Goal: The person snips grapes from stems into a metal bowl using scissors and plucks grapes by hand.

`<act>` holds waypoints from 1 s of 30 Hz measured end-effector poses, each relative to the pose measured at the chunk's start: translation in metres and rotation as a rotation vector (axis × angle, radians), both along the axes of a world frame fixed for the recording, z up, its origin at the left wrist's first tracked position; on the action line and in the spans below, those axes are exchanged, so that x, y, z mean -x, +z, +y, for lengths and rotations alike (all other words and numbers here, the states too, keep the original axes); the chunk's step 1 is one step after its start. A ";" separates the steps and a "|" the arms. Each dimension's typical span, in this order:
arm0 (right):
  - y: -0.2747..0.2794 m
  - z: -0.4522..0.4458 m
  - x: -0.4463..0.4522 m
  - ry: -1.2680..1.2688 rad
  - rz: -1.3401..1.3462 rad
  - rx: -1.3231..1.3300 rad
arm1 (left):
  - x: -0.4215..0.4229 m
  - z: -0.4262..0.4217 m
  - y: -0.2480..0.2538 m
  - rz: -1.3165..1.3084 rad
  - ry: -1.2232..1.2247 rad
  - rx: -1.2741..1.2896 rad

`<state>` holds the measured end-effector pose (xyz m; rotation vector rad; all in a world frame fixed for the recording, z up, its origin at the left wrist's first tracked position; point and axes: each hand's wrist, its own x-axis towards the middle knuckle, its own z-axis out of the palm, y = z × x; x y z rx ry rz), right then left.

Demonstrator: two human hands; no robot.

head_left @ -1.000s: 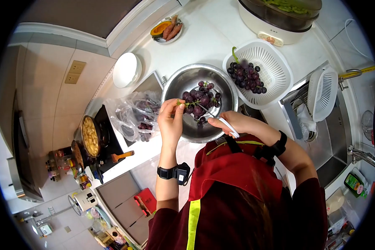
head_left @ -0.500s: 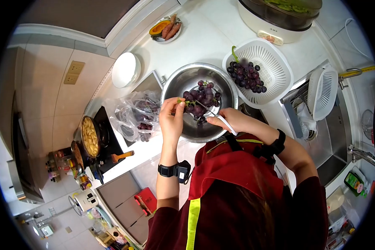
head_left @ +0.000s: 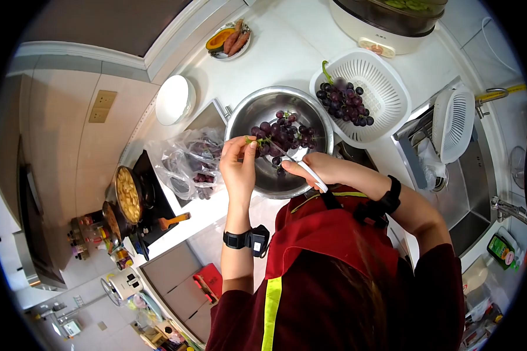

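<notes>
My left hand (head_left: 239, 161) pinches the green stem of a bunch of dark purple grapes (head_left: 280, 133) over a steel bowl (head_left: 310, 102). Closed around the handles of white-handled scissors (head_left: 311, 175), my right hand (head_left: 316, 167) is at the bowl's near right side. The scissor blades point up and left among the stems; I cannot tell whether they touch one. Loose grapes lie in the bowl. To its right, another bunch of grapes (head_left: 346, 102) rests in a white colander (head_left: 386, 88).
Left of the bowl lies a clear plastic bag (head_left: 181, 158) with more grapes. Further left, a pan of food (head_left: 127, 193) sits on the stove. A white bowl (head_left: 174, 99), a plate with squash and sweet potatoes (head_left: 231, 41), a steamer (head_left: 380, 26) and a sink (head_left: 457, 187) surround the workspace.
The grape bunch has shifted slightly and appears more spread out in the bowl. Both hands remain in nearly the same place, still on the stem and scissors; the view has moved a little.
</notes>
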<state>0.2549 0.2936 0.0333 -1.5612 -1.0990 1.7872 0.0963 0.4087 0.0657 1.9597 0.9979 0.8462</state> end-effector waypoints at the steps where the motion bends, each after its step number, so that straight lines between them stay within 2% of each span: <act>1: 0.001 0.001 -0.001 0.019 -0.021 -0.006 | -0.001 -0.001 0.001 0.002 0.002 0.001; 8: 0.016 0.002 -0.005 0.052 -0.026 -0.041 | -0.003 -0.007 0.003 0.035 -0.003 -0.016; 15: 0.006 0.003 -0.004 0.082 -0.045 -0.035 | -0.005 -0.010 0.007 0.053 -0.008 -0.044; 21: 0.017 0.009 -0.007 0.103 -0.068 0.058 | -0.005 -0.011 0.009 0.085 -0.016 -0.073; 26: 0.007 0.009 -0.005 0.105 -0.189 -0.166 | -0.004 -0.007 0.002 0.063 -0.018 -0.056; 30: 0.004 0.006 -0.005 0.074 -0.185 -0.138 | -0.001 -0.005 -0.002 0.054 -0.029 -0.039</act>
